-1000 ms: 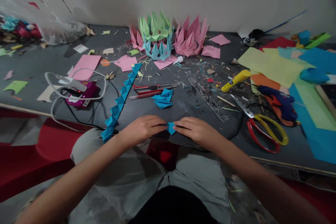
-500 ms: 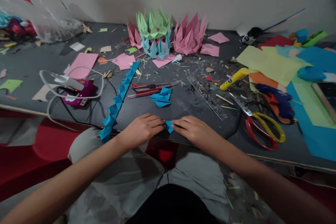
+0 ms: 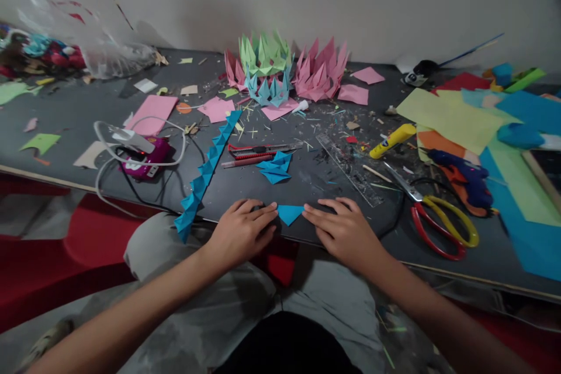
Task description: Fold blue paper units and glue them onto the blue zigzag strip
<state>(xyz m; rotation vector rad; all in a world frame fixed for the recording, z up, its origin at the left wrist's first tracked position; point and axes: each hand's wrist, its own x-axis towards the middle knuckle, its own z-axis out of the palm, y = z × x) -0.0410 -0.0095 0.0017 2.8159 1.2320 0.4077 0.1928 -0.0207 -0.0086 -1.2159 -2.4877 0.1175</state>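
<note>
A small blue folded paper triangle (image 3: 290, 214) lies at the front edge of the dark table, one point toward me. My left hand (image 3: 245, 228) rests on the table at its left corner, fingers apart, the index fingertip touching the paper. At the right corner, my right hand (image 3: 344, 228) lies with spread fingers, its fingertips on or just beside the paper. Just beyond are several blue folded paper pieces (image 3: 275, 170). Left of them stretches a blue zigzag strip of joined folded pieces (image 3: 205, 172).
A red utility knife (image 3: 258, 151), a clear ruler (image 3: 348, 169), a yellow glue stick (image 3: 391, 141), scissors (image 3: 442, 216) and a blue glue gun (image 3: 464, 172) lie about. Pointed paper forms (image 3: 267, 58) stand behind. A purple adapter (image 3: 146, 159) with cables sits left.
My hands have moved apart along the blue paper, so more of the triangle shows between them. My fingers are more spread now. The whole view has shifted slightly.
</note>
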